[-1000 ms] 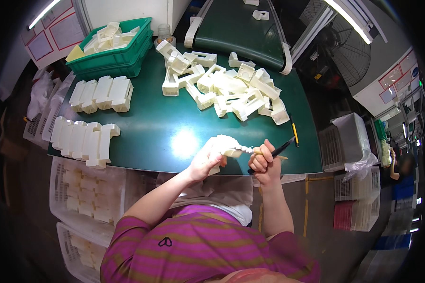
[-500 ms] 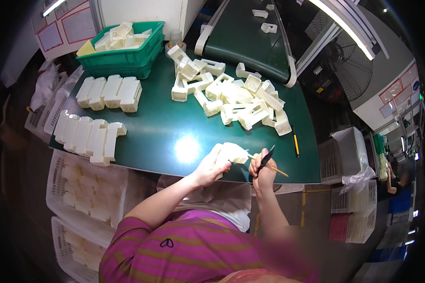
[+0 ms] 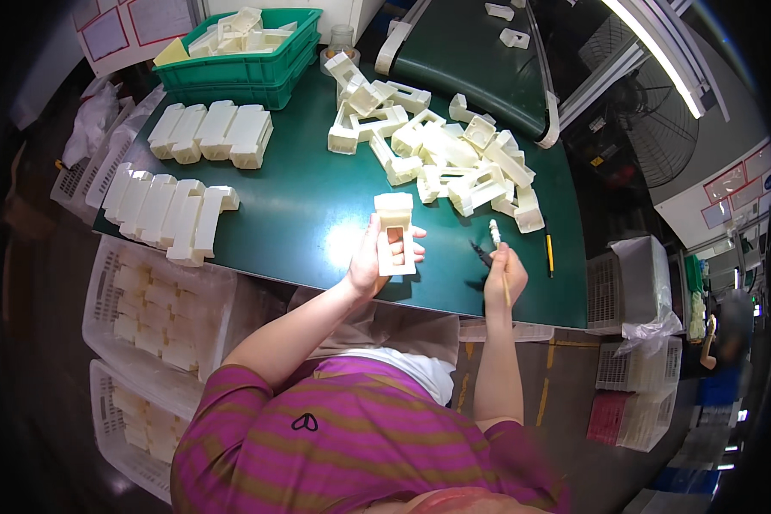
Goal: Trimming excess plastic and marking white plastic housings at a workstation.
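Two hands (image 3: pixel 366 264), one held plastic part (image 3: pixel 395 219), one held stick (image 3: pixel 495 235)

well right of the right grip (image 3: pixel 507 278) are stacked crates (image 3: pixel 634 368), with a caged fan (image 3: pixel 655 128) farther ahead near a lit lamp (image 3: pixel 657 50). well ahead of the left grip (image 3: pixel 370 261) i see a clear jar (image 3: pixel 341 38), red-framed sheets (image 3: pixel 160 19) farther left.

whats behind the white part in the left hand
Behind the white part, fingers of the left hand show through its opening and past its right edge; whatever lies behind its solid areas is covered.
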Demonstrator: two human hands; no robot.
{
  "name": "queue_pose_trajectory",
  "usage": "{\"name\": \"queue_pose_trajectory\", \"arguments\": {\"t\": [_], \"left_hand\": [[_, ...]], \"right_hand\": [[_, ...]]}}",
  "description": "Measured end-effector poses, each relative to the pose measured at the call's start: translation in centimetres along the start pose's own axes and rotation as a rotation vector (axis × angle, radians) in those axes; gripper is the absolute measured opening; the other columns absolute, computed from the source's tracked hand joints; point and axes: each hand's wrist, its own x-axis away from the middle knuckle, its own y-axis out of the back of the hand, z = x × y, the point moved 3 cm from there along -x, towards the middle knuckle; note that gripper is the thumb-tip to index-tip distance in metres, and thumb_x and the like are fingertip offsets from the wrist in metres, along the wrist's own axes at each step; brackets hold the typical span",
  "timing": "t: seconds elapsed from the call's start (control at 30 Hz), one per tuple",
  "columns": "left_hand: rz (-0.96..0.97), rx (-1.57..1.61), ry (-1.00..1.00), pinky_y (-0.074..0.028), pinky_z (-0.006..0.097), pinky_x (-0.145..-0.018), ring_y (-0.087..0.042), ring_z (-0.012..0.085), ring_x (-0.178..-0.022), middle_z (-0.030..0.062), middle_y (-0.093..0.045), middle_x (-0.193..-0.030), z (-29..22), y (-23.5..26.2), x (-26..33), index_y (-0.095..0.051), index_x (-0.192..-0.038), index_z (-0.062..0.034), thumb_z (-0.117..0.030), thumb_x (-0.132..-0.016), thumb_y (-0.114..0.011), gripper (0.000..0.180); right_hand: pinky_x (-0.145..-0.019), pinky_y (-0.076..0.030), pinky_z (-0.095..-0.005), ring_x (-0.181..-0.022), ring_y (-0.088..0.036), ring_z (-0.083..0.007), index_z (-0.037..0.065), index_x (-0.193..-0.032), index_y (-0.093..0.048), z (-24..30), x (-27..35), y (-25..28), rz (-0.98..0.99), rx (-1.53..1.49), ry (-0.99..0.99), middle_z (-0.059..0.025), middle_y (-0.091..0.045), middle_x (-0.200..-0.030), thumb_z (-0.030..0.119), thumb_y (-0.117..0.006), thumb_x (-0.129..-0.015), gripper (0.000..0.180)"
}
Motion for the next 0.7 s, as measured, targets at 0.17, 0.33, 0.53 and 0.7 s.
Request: {"name": "queue_pose_trajectory", "arguments": {"t": [0.17,0.33,0.53,0.7], "left_hand": [[0.062,-0.05,0.005,-0.051,0.033,-0.077,-0.06,0.0194,-0.081,0.0152,-0.056,-0.105,0.3,0.2,0.0,-0.043,-0.117,0.0017,-0.055,-0.092,-0.019,0.067],[-0.006,-0.031,-0.006,-0.051,0.034,-0.077,-0.061,0.0201,-0.082,0.0152,-0.056,-0.105,-0.1,0.4,0.1,-0.043,-0.118,0.0017,-0.055,-0.092,-0.019,0.067],[-0.1,-0.16,0.016,-0.05,0.035,-0.077,-0.06,0.0206,-0.085,0.017,-0.056,-0.108,-5.2,1.1,1.1,-0.042,-0.116,-0.0022,-0.045,-0.094,-0.028,0.05],[-0.315,-1.233,-0.273,-0.047,0.032,-0.072,-0.061,0.0205,-0.082,0.0134,-0.059,-0.104,-13.6,4.5,2.6,-0.048,-0.103,-0.0008,-0.03,-0.089,-0.052,0.033]], "right_hand": [[-0.053,-0.04,-0.0339,-0.057,-0.053,-0.0273,0.002,-0.068,-0.054,-0.1,0.3,-0.6,0.123,0.165,0.039,-0.0104,-0.053,-0.064,0.015,-0.049,-0.088,0.025],[-0.052,-0.04,-0.0345,-0.057,-0.052,-0.0281,0.002,-0.066,-0.05,0.2,0.5,-0.9,0.177,0.2,0.108,-0.0113,-0.052,-0.064,0.015,-0.051,-0.087,0.024],[-0.054,-0.04,-0.0349,-0.059,-0.053,-0.0295,0.001,-0.069,-0.053,-0.2,0.7,-0.6,0.207,0.11,0.03,-0.0124,-0.053,-0.065,0.017,-0.05,-0.088,0.024],[-0.055,-0.04,-0.0343,-0.058,-0.053,-0.0268,0.001,-0.068,-0.053,-0.7,0.5,-0.2,0.248,0.085,-0.048,-0.0121,-0.053,-0.064,0.017,-0.049,-0.088,0.026]]}}
